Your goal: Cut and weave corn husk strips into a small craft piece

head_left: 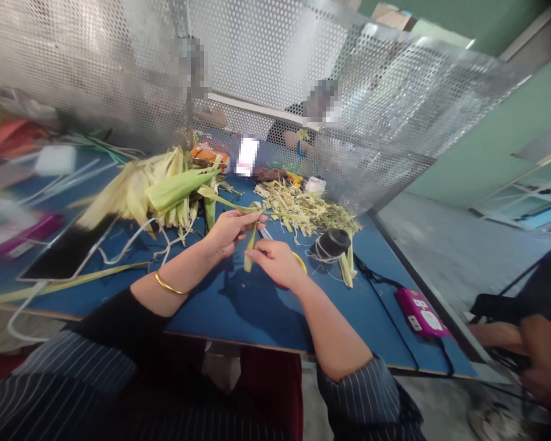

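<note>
Between my hands is a green husk strip (252, 239), crossed or folded at its top and hanging down. My left hand (229, 233) pinches it near the crossing, with long ends reaching out to both sides. My right hand (275, 260) grips the lower part of the strip; scissors-like blades and red-yellow handles show partly behind this hand. Left of my hands lies a pile of corn husks (142, 190). Beyond them is a heap of shredded husk bits (303, 205). To the right stands a black spool (333, 244) with pale string.
A dark tablet (68, 248) with a white cable lies on the blue table (248, 312) at left. A magenta box (421, 312) with black cables sits at right. Behind stands a perforated metal screen (266, 55), a lit phone (247, 156) before it. A person's arm (500, 335) shows far right.
</note>
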